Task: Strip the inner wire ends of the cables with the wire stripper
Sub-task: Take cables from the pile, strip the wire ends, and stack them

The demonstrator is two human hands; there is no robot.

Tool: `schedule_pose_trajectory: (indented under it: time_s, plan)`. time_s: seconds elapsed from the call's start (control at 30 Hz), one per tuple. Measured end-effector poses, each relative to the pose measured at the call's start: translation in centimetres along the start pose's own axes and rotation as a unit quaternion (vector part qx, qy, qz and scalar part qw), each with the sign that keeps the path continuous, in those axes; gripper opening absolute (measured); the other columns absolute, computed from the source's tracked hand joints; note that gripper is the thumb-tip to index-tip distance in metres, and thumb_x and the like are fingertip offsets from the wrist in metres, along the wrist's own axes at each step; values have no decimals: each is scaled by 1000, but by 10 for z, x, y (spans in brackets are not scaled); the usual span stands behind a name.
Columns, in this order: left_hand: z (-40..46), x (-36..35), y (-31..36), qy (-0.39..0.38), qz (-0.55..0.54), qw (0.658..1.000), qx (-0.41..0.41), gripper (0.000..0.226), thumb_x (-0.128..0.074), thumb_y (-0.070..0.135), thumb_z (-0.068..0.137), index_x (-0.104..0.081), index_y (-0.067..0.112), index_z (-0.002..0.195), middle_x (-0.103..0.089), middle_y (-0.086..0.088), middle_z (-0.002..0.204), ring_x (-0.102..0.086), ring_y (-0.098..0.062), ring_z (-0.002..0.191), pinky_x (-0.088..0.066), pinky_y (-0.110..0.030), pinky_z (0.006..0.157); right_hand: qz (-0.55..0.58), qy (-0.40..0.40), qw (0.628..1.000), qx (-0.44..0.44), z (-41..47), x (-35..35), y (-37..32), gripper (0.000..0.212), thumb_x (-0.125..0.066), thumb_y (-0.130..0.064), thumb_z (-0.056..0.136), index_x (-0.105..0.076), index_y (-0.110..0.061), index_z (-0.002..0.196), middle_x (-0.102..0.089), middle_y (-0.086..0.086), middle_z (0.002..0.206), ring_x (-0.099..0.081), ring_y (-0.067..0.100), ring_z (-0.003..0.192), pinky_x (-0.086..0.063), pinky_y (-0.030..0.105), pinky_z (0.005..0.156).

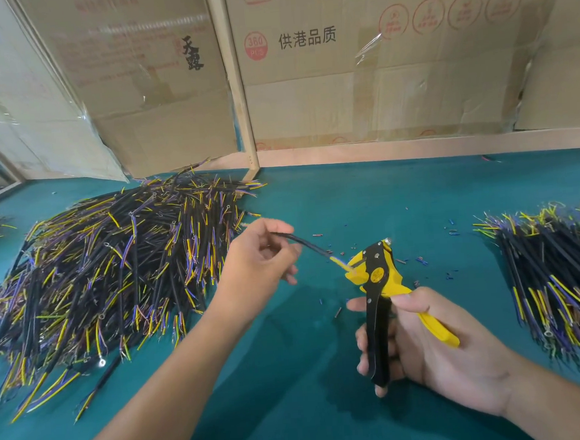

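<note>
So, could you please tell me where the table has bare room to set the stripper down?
Bare green table lies near you, between your arms, and at the back between the left cable pile and right pile. Around the stripper, insulation scraps litter it.

Two bare forearms (175, 365), no sleeves

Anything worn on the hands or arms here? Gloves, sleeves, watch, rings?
Nothing visible. The left hand and right hand are bare, with no gloves. Both forearms are bare as far as the frame shows; no sleeve edge comes into view. No watch, wristband or ring shows on the sides facing the camera. Fingernails look short and plain.
</note>
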State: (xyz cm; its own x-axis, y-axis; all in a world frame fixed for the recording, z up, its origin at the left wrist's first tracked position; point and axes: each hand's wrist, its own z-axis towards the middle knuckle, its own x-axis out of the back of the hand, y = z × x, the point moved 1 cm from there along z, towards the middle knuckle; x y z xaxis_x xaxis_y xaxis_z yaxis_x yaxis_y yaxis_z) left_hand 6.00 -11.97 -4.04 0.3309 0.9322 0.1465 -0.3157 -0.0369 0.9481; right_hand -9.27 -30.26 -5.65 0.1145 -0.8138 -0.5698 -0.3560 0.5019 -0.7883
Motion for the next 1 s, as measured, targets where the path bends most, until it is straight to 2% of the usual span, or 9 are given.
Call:
schedule_pose_trajectory:
  time_s: [0.07,0.13,0.27,0.33,0.5,0.6,0.67,0.87,1.0]
  plan:
    - [1,3,-3,4,98,995,-11,13,-71,13,91,-59,16,88,-53,0,57,-47,-15,43,-43,-27,46,-2,0,1000,1,0,-1,0,84,-70,-38,68,-45,0,139,-58,27,93,-63,41,81,-52,50,64]
    - [1,4,-4,7,160,987,-29,26,-71,30,92,-56,17,74,-47,3,49,-40,-15,42,-37,-27,48,-2,-1,1000,1,-1,-1,0,84,-71,-38,68,-46,0,138,-58,27,93,-63,42,81,-52,51,64]
    - [-5,3,7,31,255,966,-24,60,-46,65,89,-59,16,57,-29,7,42,-27,-12,40,-25,-26,45,-3,-7,1000,3,-1,-2,0,90,-81,-39,65,-46,0,138,-58,27,94,-62,42,82,-52,51,65]
    - [-8,2,12,54,256,965,9,76,-35,72,93,-58,11,55,-30,6,39,-30,-12,38,-26,-26,46,-3,-5,1000,3,-1,-2,0,86,-75,-39,68,-46,0,139,-57,27,94,-62,42,82,-52,51,65]
    - [-12,0,30,68,207,973,-83,63,-37,46,105,-43,0,62,-41,-3,56,-38,-15,51,-34,-28,56,-4,-7,1000,-2,-1,-1,0,91,-84,-40,62,-50,1,136,-57,27,94,-62,43,83,-52,52,66]
    - [-10,-3,31,27,49,998,-39,51,-48,49,99,-42,4,77,-29,4,54,-23,-15,46,-25,-33,42,2,-8,1000,-6,-2,-2,0,93,-86,-40,61,-50,1,136,-57,28,94,-62,44,83,-52,52,65]
    - [-11,-5,30,-1,-2,1000,-15,40,-48,52,94,-47,14,86,-24,3,57,-18,-12,45,-19,-24,41,2,-10,1000,-8,-1,-2,0,94,-87,-40,60,-51,2,136,-57,28,94,-62,44,83,-52,53,65]
    - [-14,-10,27,-51,-3,998,-44,26,-39,30,105,-62,22,95,-45,6,62,-35,-11,47,-33,-21,44,5,-7,1000,-6,0,0,0,80,-71,-38,70,-49,3,136,-57,29,93,-62,44,82,-52,52,66]
    - [-16,-10,30,-71,-29,996,-44,18,-41,25,106,-59,28,106,-55,4,68,-39,-15,46,-34,-22,44,11,-6,1000,-9,0,1,1,78,-71,-37,71,-50,3,135,-57,29,93,-63,43,81,-52,51,65]
